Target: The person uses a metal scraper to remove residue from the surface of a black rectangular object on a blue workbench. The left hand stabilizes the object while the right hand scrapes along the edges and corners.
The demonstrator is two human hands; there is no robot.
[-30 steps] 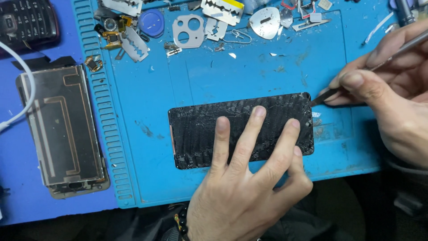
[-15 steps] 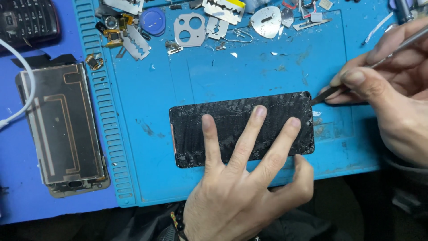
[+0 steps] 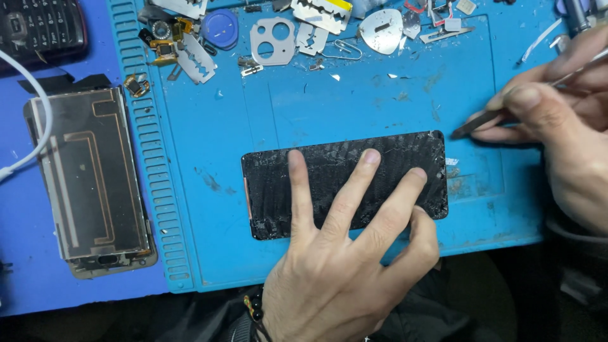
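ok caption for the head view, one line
Left hand pins a cracked black panel on a blue mat; right hand holds tweezers beside it.

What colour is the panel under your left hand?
Black, with a crazed, cracked grey pattern across it: the panel under the left hand, clearest in the head view.

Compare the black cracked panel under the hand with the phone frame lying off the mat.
The cracked black panel lies crosswise on the blue mat, pinned by the left hand; the phone frame lies lengthwise on the purple surface, untouched. The panel is shattered and dark; the frame is greyish-brown with copper-coloured traces. Both are flat, phone-sized rectangles.
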